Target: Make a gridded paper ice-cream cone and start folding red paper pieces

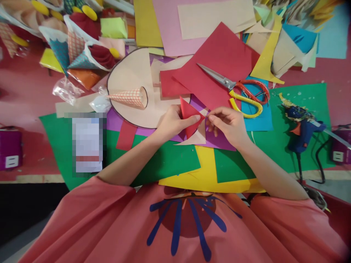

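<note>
My left hand (179, 120) holds a folded red paper piece (189, 111), its thumb pressed on the front near the right-hand tip. Close beside that tip is my right hand (227, 124), thumb and index finger pinched together; whatever lies between them is too small to make out. Scissors (231, 86) with red and yellow handles lie above my right hand, across red paper (216, 54). To the left, a checked paper cone (131, 96) rests on a large cream paper shape (131, 73) with a dark edge.
A blue glue gun (301, 135) with a cord lies at the right on green sheets (315, 102). At the left is a blurred-out phone (87, 144). Wrapped cones (79, 44) fill the upper left; paper scraps (287, 44) pile at the upper right.
</note>
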The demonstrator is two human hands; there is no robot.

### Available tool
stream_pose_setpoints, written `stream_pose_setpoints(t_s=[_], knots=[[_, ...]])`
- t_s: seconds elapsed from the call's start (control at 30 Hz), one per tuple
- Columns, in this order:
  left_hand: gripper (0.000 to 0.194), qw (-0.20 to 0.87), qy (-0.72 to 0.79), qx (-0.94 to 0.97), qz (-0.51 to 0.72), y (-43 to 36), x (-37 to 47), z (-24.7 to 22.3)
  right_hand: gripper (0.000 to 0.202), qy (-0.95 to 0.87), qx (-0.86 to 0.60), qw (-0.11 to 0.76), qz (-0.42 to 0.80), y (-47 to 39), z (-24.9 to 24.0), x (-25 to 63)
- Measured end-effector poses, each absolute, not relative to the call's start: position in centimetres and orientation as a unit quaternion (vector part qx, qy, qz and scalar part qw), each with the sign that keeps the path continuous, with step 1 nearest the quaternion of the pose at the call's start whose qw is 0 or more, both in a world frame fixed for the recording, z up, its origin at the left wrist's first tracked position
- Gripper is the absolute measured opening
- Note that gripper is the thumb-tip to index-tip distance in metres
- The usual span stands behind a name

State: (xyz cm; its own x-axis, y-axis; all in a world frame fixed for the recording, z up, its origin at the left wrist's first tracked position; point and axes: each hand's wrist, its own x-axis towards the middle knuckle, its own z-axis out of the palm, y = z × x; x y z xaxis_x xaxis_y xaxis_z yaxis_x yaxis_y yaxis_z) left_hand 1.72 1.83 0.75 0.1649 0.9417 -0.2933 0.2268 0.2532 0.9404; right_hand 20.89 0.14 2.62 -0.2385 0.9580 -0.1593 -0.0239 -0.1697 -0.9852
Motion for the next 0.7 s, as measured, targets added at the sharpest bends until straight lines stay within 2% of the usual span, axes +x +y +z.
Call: stream_pose_setpoints(t_s=[0.23,0.53,0.7], knots=[[0.029,0.554,0.559,0.528,0.319,1.75,2.00,1.28,0.028,-0.508,-0.438,0.380,0.637,-0.08,2.63,20.55],[0.026,0.551,0.549,0.554,0.296,1.62,2.41,1.76,0.039,-0.517,-0.471,0.369,0.612,-0.12,2.27,20.41],[0.026,0.537,0.562,0.558,0.289,1.61,2.35,1.72,0.032,-0.521,-0.465,0.368,0.614,-0.02,2.11,20.47]])
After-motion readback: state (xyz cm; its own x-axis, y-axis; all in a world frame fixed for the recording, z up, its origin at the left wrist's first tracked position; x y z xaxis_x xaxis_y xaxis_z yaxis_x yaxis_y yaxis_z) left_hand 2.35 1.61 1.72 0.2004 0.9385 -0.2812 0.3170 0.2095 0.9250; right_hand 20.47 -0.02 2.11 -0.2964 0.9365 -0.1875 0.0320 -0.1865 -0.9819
